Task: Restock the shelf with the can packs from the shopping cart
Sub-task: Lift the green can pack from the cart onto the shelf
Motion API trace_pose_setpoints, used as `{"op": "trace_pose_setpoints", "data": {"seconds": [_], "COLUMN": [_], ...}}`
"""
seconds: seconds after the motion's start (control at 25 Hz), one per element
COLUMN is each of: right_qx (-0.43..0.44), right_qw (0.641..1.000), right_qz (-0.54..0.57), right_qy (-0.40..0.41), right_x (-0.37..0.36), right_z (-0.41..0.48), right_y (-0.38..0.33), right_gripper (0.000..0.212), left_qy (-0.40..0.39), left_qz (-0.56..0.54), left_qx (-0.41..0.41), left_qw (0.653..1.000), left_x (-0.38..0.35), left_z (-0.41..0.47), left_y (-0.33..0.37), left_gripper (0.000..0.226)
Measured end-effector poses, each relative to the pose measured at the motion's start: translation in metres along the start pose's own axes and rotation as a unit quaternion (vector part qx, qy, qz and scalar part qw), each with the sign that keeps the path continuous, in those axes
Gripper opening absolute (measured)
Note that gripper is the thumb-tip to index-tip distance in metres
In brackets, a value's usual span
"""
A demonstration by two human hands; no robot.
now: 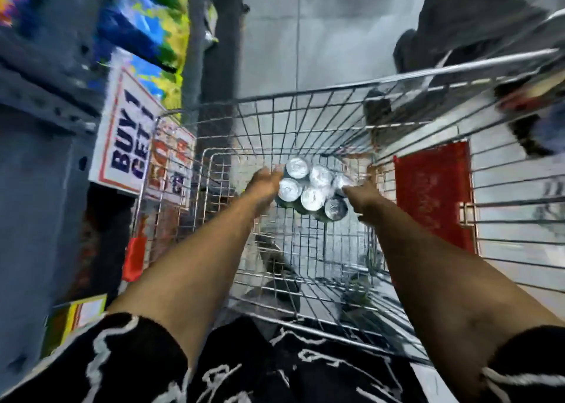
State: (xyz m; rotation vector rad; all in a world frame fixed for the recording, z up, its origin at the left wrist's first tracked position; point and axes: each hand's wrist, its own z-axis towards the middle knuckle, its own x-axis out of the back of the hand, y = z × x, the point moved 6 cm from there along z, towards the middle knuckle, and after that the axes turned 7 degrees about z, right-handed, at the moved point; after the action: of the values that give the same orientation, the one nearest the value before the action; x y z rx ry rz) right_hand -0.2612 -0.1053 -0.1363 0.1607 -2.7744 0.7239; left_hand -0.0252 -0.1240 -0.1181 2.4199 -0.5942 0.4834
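Head view: left hand and right hand, fingers open, flank the heavy, rigid can pack, best gripped low on both sides.

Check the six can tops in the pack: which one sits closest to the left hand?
The lower-left can top, right beside the left hand. The upper-left top sits just past the fingertips; the other four lie toward the right hand.

Shiny bare-metal tops on the can pack; glossy wire-metal shopping cart; paper-like sign
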Motion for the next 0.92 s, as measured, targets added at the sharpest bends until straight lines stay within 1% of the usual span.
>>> {"op": "trace_pose_setpoints", "data": {"seconds": [0.08, 0.16, 0.2, 0.32, 0.4, 0.52, 0.56, 0.6, 0.68, 0.72, 0.76, 0.88, 0.92], "right_qx": [-0.009, -0.012, -0.009, 0.012, 0.041, 0.094, 0.121, 0.153, 0.197, 0.220, 0.245, 0.329, 0.351], "right_qw": [0.999, 0.997, 0.996, 0.994, 0.995, 0.988, 0.988, 0.985, 0.977, 0.970, 0.964, 0.939, 0.928], "right_qz": [0.028, 0.058, 0.071, 0.075, 0.061, 0.059, 0.040, 0.035, 0.081, 0.102, 0.101, 0.057, 0.050], "right_qy": [0.022, 0.046, 0.060, 0.073, 0.072, 0.104, 0.092, 0.071, 0.022, 0.000, -0.019, -0.082, -0.115], "right_x": [-0.006, -0.008, -0.009, -0.011, -0.009, 0.002, 0.001, -0.001, -0.005, -0.007, -0.009, -0.025, -0.031], "right_z": [0.008, 0.012, 0.015, 0.011, 0.002, -0.022, -0.034, -0.049, -0.085, -0.104, -0.121, -0.190, -0.215], "right_y": [0.009, 0.011, 0.012, 0.013, 0.009, -0.014, -0.028, -0.044, -0.078, -0.095, -0.112, -0.161, -0.175], "right_gripper": [0.030, 0.029, 0.027, 0.022, 0.023, 0.038, 0.040, 0.038, 0.033, 0.035, 0.035, 0.033, 0.030], "left_qy": [-0.036, -0.067, -0.069, -0.055, -0.054, -0.015, 0.008, 0.031, 0.067, 0.078, 0.089, 0.142, 0.160], "left_qz": [0.018, 0.015, 0.000, -0.088, -0.134, -0.145, -0.168, -0.214, -0.325, -0.362, -0.395, -0.479, -0.500], "left_qx": [0.002, -0.005, 0.002, 0.042, 0.072, 0.097, 0.099, 0.096, 0.081, 0.066, 0.045, -0.022, -0.046], "left_qw": [0.999, 0.998, 0.998, 0.994, 0.987, 0.985, 0.981, 0.972, 0.940, 0.927, 0.913, 0.866, 0.850], "left_x": [-0.012, -0.025, -0.028, -0.024, -0.014, 0.001, 0.009, 0.016, 0.030, 0.036, 0.042, 0.079, 0.095], "left_z": [0.012, 0.017, 0.018, 0.017, 0.001, -0.035, -0.055, -0.076, -0.117, -0.137, -0.155, -0.213, -0.235], "left_y": [-0.004, -0.005, -0.005, -0.010, -0.015, -0.021, -0.021, -0.020, -0.017, -0.015, -0.011, 0.000, 0.002], "left_gripper": [0.056, 0.055, 0.052, 0.040, 0.039, 0.040, 0.041, 0.041, 0.043, 0.045, 0.047, 0.047, 0.048]}}
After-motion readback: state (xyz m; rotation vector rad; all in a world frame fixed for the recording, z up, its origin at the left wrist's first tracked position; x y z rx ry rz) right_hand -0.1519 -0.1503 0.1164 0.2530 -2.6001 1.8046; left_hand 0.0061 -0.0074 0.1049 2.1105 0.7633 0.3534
